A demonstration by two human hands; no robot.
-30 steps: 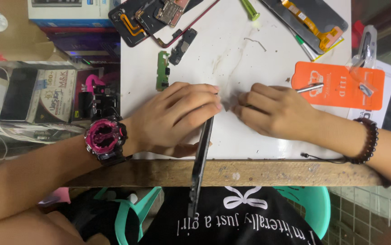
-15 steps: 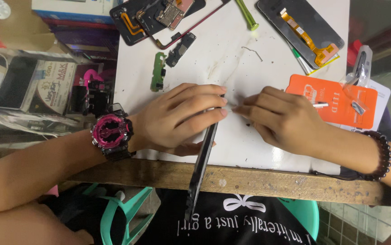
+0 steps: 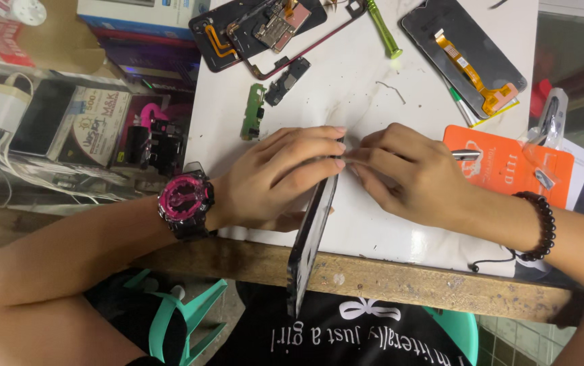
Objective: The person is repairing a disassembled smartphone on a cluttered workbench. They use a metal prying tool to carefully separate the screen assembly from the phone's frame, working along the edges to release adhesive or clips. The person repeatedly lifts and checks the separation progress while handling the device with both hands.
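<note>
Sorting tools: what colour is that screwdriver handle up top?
Bright green screwdriver handle, clearest in the head view.

pink-black watch [image 3: 185,205], orange card [image 3: 512,166], green screwdriver [image 3: 383,28]

Orange packet [image 3: 509,169] right of black screen panel [image 3: 465,54].

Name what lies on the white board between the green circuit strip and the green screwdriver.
A small black phone part lies between the green circuit strip and green screwdriver, in the head view.
</note>
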